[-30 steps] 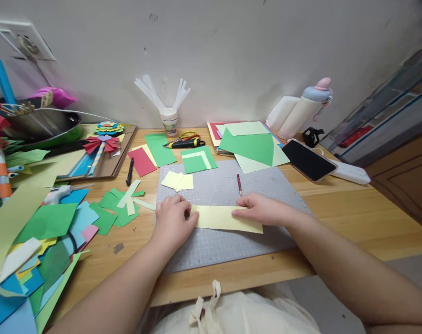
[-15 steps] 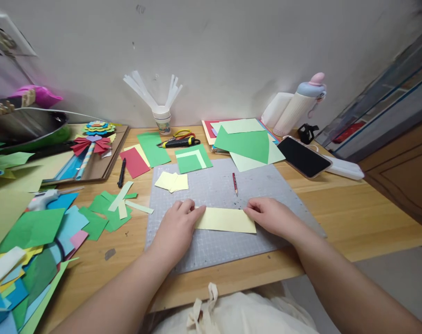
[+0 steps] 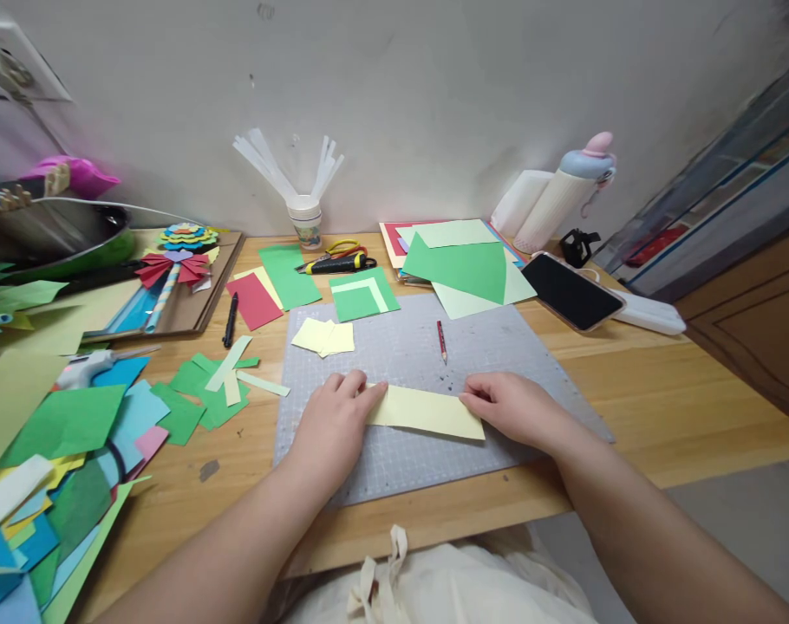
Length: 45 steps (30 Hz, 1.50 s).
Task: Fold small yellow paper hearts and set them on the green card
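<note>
A pale yellow paper strip lies lengthwise between my hands, above the grey cutting mat. At its left end, my left hand grips the paper, thumb along the top edge. My right hand pinches the upper right corner between thumb and curled fingers. The strip's lower right corner sticks out freely. Beyond the strip, a short dark red pencil rests on the mat. Small pale yellow paper pieces overlap near the mat's upper left.
Green scraps and a black pen lie left of the mat. Behind it are a utility knife, a paper cup of white sticks and stacked coloured paper. A phone and bottle stand right.
The strip's right end has tilted slightly lower, and its lower right corner stands a little off the mat. Both hands keep their hold; the view has shifted slightly.
</note>
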{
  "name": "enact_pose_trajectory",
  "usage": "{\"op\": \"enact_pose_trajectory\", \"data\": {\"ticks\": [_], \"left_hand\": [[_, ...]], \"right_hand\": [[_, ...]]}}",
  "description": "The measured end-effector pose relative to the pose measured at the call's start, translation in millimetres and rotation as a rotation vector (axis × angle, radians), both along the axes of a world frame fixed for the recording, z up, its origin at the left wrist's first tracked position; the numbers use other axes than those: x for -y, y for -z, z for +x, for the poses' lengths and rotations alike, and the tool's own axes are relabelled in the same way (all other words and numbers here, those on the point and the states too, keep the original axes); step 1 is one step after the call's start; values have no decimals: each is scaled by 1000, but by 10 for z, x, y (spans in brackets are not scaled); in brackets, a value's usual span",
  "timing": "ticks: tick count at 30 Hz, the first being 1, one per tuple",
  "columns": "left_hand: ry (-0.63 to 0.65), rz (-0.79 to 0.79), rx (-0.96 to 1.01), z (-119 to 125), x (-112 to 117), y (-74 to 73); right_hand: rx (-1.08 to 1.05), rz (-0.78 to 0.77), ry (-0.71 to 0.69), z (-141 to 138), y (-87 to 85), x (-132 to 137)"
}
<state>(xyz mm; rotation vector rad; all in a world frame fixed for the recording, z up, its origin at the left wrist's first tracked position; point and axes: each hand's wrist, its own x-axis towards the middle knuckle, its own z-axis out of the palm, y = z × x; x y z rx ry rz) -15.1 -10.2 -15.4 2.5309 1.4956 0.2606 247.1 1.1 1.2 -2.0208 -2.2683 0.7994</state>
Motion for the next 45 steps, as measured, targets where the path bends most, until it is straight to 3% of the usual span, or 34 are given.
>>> {"op": "enact_pose_trajectory", "data": {"ticks": [11,18,24,27,32,36,42,45], "left_hand": [[-48,-59,201,-31,-4,38],[-256,-142,557,-134,-93,-69],[-167,-348,728,-42,42,-180],[-205,-383,769,-30,59,-162],[-343,-351,861,-103,-16,-80],[-397,-299,912,-128,-55,-63],[-385,-293,898,-104,-40,-77],[-347,-309,849,-92,-1,-89]], "right_hand": [[-48,6,22,119,14,81],[-264,158,-9,225,-60,108],[-437,219,-62,42,-197,39],[-535,207,-64,-136,-251,-50],[-770,84,-17,-381,-248,-352],[-835,74,90,-358,-172,-731],[-910,242,534,67,-21,-1446],[-894,296,693,253,23,-1797]]}}
